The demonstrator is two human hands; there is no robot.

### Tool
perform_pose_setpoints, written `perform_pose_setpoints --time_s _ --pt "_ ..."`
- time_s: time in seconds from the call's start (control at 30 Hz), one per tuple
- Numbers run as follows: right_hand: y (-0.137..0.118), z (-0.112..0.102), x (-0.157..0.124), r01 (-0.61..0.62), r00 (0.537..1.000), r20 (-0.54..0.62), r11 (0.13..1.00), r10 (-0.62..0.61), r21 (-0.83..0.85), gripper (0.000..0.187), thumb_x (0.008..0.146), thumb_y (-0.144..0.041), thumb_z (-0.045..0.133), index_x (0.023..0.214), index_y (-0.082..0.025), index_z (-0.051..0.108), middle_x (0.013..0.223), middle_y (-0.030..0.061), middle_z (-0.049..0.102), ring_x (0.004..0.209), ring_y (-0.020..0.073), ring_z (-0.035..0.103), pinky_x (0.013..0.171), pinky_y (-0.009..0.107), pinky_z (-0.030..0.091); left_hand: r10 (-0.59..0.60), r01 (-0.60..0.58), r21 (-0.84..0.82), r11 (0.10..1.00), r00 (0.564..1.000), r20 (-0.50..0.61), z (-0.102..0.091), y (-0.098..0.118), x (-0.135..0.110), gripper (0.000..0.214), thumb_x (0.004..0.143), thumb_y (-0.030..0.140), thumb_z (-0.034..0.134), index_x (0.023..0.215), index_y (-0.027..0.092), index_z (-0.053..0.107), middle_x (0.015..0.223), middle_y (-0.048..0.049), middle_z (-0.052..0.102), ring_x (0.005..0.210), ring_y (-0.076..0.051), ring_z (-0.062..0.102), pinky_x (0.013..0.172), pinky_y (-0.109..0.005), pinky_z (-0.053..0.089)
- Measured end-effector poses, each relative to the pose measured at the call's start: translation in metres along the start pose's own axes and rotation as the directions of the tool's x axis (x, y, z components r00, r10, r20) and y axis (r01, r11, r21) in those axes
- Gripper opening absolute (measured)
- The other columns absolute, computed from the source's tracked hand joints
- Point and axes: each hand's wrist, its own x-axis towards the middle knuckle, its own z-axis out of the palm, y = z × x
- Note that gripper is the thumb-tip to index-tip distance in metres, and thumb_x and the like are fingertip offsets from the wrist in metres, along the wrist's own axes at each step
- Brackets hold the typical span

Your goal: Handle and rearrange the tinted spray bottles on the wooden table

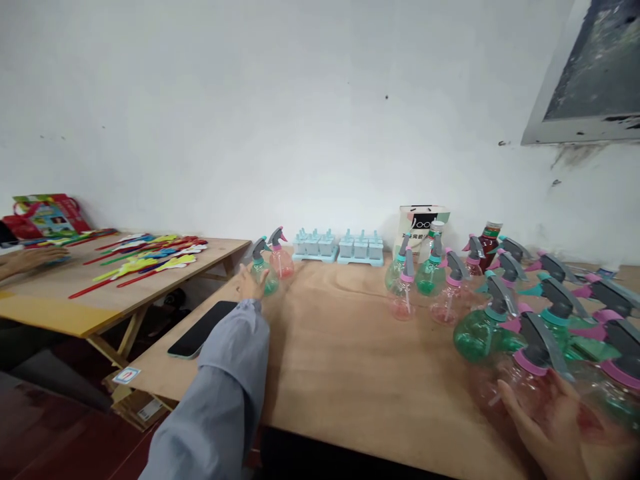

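Observation:
My left hand (249, 283) reaches far across the wooden table (340, 360), its fingers around a green spray bottle (263, 269) with a grey trigger. A pink spray bottle (281, 254) stands just behind it. My right hand (553, 423) lies at the near right, fingers curled against a clear pink spray bottle (520, 377) lying among several others. A green bottle (480, 331) lies beside it. Several more green and pink spray bottles (425, 273) stand or lie across the right half of the table.
A black phone (201, 328) lies near the table's left edge. Two light blue ice-lolly moulds (337, 246) and a white box (421, 227) stand by the wall. A lower table (75, 300) at the left holds coloured sticks (145, 257); another person's hand (27, 259) rests there.

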Motion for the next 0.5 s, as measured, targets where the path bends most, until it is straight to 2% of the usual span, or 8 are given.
perform_pose_setpoints --time_s 0.1,0.17,0.23,0.27,0.33,0.4,0.47,0.5 --pt "0.0 0.0 0.0 0.031 1.0 0.006 0.999 -0.031 -0.016 0.027 0.074 -0.043 0.073 0.093 -0.025 0.063 0.084 0.0046 0.069 0.082 0.0293 0.068 0.086 0.049 0.055 -0.036 0.01 -0.162 0.987 0.987 -0.158 0.002 0.021 -0.026 0.066 0.098 0.052 0.037 0.146 0.008 0.024 0.157 -0.0289 0.018 0.147 -0.044 0.024 0.114 -0.064 0.023" --pt "-0.001 0.001 0.0 0.045 0.999 0.001 0.998 -0.045 -0.033 0.027 0.075 -0.043 0.071 0.092 -0.025 0.062 0.086 0.0052 0.069 0.082 0.0288 0.067 0.086 0.049 0.054 0.072 -0.114 -0.265 0.957 0.984 -0.164 0.007 0.049 -0.046 0.056 0.098 0.049 0.039 0.137 0.009 0.038 0.151 -0.0243 0.031 0.145 -0.039 0.029 0.117 -0.055 0.024" --pt "-0.003 0.001 0.0 0.027 1.0 -0.009 0.999 -0.027 -0.022 0.028 0.076 -0.043 0.071 0.093 -0.024 0.059 0.087 0.0049 0.067 0.081 0.027 0.067 0.085 0.046 0.055 0.253 -0.258 -0.381 0.888 0.965 -0.064 0.013 0.087 -0.068 0.042 0.09 0.049 0.054 0.116 0.015 0.056 0.13 -0.0164 0.056 0.13 -0.031 0.049 0.113 -0.047 0.034" --pt "-0.003 0.001 0.0 0.017 1.0 -0.015 1.0 -0.017 -0.015 0.03 0.076 -0.043 0.071 0.094 -0.023 0.058 0.087 0.0046 0.066 0.081 0.0261 0.066 0.084 0.044 0.055 0.391 -0.307 -0.526 0.793 0.919 0.052 0.017 0.11 -0.08 0.037 0.087 0.045 0.061 0.111 0.017 0.059 0.123 -0.0148 0.061 0.124 -0.03 0.054 0.112 -0.047 0.035" --pt "-0.002 0.002 -0.002 0.015 0.999 -0.043 0.999 -0.016 -0.034 0.035 0.076 -0.045 0.072 0.098 -0.022 0.056 0.089 0.0045 0.064 0.084 0.026 0.066 0.084 0.044 0.055 0.536 -0.224 -0.746 0.627 0.819 0.204 0.027 0.157 -0.104 0.035 0.081 0.041 0.07 0.108 0.02 0.063 0.116 -0.0117 0.065 0.117 -0.029 0.058 0.109 -0.047 0.038" --pt "0.001 0.002 -0.003 0.024 0.997 -0.073 0.997 -0.03 -0.075 0.041 0.076 -0.047 0.072 0.104 -0.021 0.055 0.095 0.0064 0.063 0.09 0.0277 0.065 0.086 0.046 0.055 0.574 -0.05 -0.852 0.521 0.76 0.306 0.04 0.202 -0.126 0.04 0.076 0.039 0.076 0.11 0.022 0.063 0.118 -0.0109 0.065 0.119 -0.03 0.058 0.108 -0.046 0.039" --pt "0.006 0.003 -0.005 0.033 0.996 -0.08 0.995 -0.04 -0.089 0.048 0.076 -0.05 0.072 0.109 -0.02 0.054 0.101 0.0083 0.062 0.095 0.0289 0.063 0.087 0.048 0.054 0.554 0.081 -0.877 0.474 0.747 0.368 0.058 0.239 -0.145 0.061 0.062 0.035 0.087 0.116 0.023 0.06 0.129 -0.0133 0.061 0.127 -0.032 0.053 0.109 -0.046 0.035" --pt "0.008 0.003 -0.006 0.032 0.997 -0.074 0.996 -0.038 -0.085 0.051 0.076 -0.051 0.072 0.111 -0.02 0.053 0.103 0.0088 0.062 0.096 0.0291 0.063 0.088 0.049 0.054 0.514 0.119 -0.87 0.478 0.766 0.387 0.067 0.253 -0.153 0.069 0.057 0.032 0.089 0.118 0.023 0.058 0.132 -0.0146 0.059 0.13 -0.034 0.051 0.109 -0.047 0.033"
